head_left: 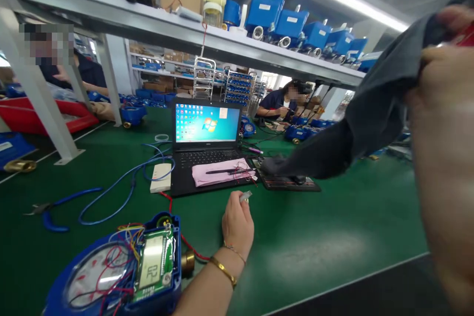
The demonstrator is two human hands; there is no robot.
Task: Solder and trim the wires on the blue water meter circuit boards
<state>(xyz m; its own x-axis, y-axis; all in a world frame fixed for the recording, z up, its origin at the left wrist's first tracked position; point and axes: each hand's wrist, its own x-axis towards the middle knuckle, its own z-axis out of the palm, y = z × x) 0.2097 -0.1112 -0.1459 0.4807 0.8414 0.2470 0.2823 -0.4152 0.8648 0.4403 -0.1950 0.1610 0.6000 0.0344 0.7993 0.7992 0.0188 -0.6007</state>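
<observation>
My left hand (238, 224) is over the green bench just in front of the laptop (207, 126). Its fingers are closed on a small pale grey piece (245, 197), whose kind I cannot make out. Raised at the far right, my right hand (444, 76) is blurred and grips a dark grey cloth (374, 108). The cloth hangs down leftward, its lower end over a black mat (292, 186). Something red (464, 37) shows by the right fingers. Left of my left forearm lies an opened blue meter (177, 266) with a lit-up display (151, 261) and loose wires.
A folded pink cloth (218, 174) with dark pens lies on the laptop. Blue-handled cutters (55, 207), a blue cable (122, 187) and a white box (161, 177) are at left. Overhead, a shelf (148, 19) bears blue housings (264, 12). Two people sit beyond the bench.
</observation>
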